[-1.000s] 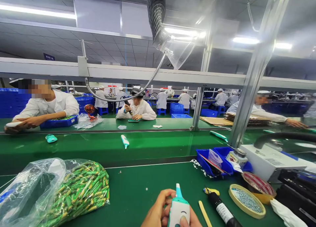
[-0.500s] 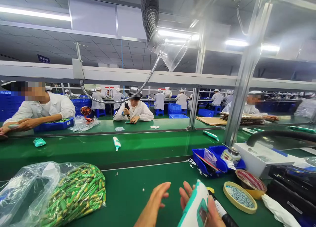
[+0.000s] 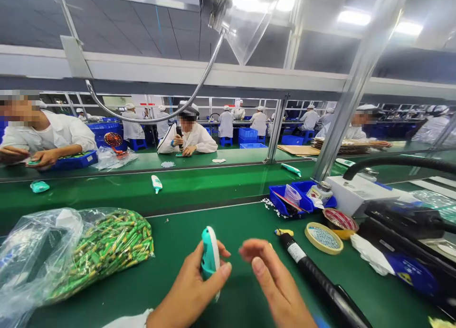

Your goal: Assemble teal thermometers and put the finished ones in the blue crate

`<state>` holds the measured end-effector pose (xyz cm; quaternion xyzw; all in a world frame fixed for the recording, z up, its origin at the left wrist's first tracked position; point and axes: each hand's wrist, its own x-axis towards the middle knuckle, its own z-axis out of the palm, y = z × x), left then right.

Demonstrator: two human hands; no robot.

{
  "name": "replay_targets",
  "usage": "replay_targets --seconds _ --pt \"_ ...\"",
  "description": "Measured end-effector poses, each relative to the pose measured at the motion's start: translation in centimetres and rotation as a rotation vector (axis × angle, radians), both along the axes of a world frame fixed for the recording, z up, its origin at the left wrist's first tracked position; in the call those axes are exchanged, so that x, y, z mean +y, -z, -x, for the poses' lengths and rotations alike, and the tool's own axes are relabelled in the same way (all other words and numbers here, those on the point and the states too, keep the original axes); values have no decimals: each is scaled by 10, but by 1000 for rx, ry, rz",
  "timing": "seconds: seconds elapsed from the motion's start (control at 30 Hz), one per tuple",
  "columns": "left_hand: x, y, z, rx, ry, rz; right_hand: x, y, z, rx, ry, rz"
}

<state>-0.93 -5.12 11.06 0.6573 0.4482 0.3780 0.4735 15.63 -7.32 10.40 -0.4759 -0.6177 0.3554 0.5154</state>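
My left hand (image 3: 188, 290) is shut on a teal-and-white plastic handheld device (image 3: 209, 256), with its thumb across the device's lower part. My right hand (image 3: 270, 271) hangs beside it with fingers apart, holding nothing. Just right of those fingers lies a black tube with a white label (image 3: 307, 266), and a small yellow part (image 3: 284, 232) sits by its upper end. To the left of my left hand is a clear plastic bag of green-and-gold cylindrical parts (image 3: 107, 252).
A blue divided tray (image 3: 285, 199) holds a glass jar and small bags. A round tape roll (image 3: 323, 238) and a white machine (image 3: 352, 195) stand to the right. Similar devices lie on a green conveyor belt (image 3: 213, 183) beyond. Co-workers sit behind a glass partition.
The device has passed from my right hand to my left. My right hand has opened and moved left of the black tube. The whole view has shifted upward.
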Motion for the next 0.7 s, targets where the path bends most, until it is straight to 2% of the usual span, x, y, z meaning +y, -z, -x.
replay_targets --seconds 0.1,0.17,0.27,0.4,0.6,0.7 --pt "-9 -6 -9 2 146 -46 5 -25 5 -225 -146 -214" --pt "-11 -5 -12 -36 185 -59 11 -32 15 -301 -214 -280" --pt "-8 2 -9 -81 189 -4 19 -32 27 -282 -146 -335" --pt "-6 19 -4 -112 249 135 25 -31 30 -167 -47 -367" --pt "-12 27 -10 -220 243 272 28 -35 38 -196 -141 -361" --pt "-15 31 -16 -310 144 271 28 -33 45 -182 -162 -334"
